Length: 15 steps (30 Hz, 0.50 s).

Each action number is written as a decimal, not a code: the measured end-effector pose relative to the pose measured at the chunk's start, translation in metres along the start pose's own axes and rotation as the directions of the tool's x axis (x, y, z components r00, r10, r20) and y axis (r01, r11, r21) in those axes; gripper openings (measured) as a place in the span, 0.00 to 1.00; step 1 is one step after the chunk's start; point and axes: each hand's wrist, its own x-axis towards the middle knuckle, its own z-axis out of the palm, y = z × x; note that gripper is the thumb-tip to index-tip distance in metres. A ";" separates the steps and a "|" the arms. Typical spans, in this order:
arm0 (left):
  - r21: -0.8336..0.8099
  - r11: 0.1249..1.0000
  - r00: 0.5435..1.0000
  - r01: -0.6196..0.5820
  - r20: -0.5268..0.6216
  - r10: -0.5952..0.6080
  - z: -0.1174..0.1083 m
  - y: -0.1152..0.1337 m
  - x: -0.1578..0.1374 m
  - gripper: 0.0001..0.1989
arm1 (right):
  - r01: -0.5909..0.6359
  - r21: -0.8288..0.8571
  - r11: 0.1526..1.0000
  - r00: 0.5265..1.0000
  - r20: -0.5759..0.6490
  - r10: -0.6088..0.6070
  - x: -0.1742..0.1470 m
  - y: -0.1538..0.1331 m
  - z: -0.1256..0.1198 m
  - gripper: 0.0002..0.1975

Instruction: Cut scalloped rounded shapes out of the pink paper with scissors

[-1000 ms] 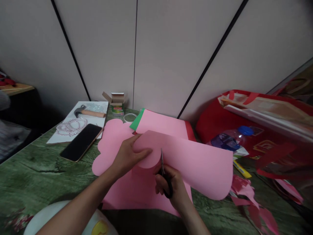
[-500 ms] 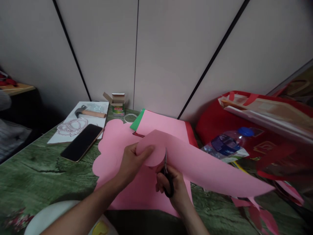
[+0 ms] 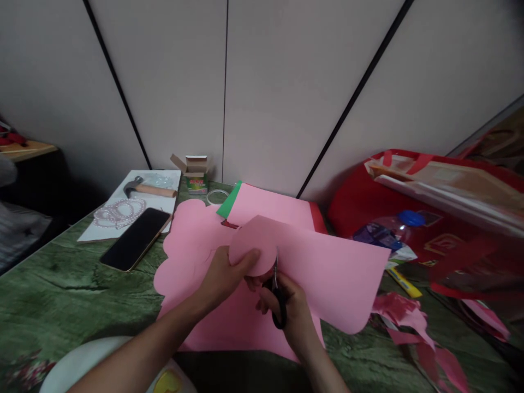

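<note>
A sheet of pink paper (image 3: 327, 267) is held up above the table, its left end cut into a rounded lobe. My left hand (image 3: 229, 270) pinches that lobe, thumb on top. My right hand (image 3: 289, 300) grips black-handled scissors (image 3: 279, 300), whose blades meet the paper's edge just right of the lobe. Beneath both hands lies a larger pink sheet (image 3: 241, 327) with a scalloped left edge. Behind it rests a stack of pink paper (image 3: 278, 204), with green and red sheets showing at its sides.
At left are a black phone (image 3: 135, 239), a hammer (image 3: 155, 190), bead strings (image 3: 118, 213) and a small open box (image 3: 196, 177). At right stand a red bag (image 3: 352, 196) and a blue-capped bottle (image 3: 411, 218). Pink scraps (image 3: 409, 322) and a yellow tube (image 3: 405, 283) lie nearby.
The held paper's right part has swung, its long pointed end giving way to a broad, round-cornered sheet. The yellow tube and more scraps now show. Both hands stay nearly in place.
</note>
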 end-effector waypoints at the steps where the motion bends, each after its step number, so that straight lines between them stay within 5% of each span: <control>1: 0.003 1.000 0.999 -0.003 0.033 0.003 0.000 0.001 0.000 0.19 | 0.015 -0.012 1.000 1.000 0.001 -0.015 0.001 -0.001 0.000 0.08; 6: 0.050 0.999 0.991 0.018 0.131 -0.025 -0.002 0.003 -0.001 0.18 | 0.095 -0.018 0.995 0.994 0.050 -0.094 0.004 -0.006 -0.005 0.08; 15: 0.072 0.997 0.988 0.034 0.146 -0.044 -0.004 0.003 -0.001 0.17 | 0.064 -0.011 0.998 0.993 0.104 -0.062 0.001 -0.007 -0.007 0.08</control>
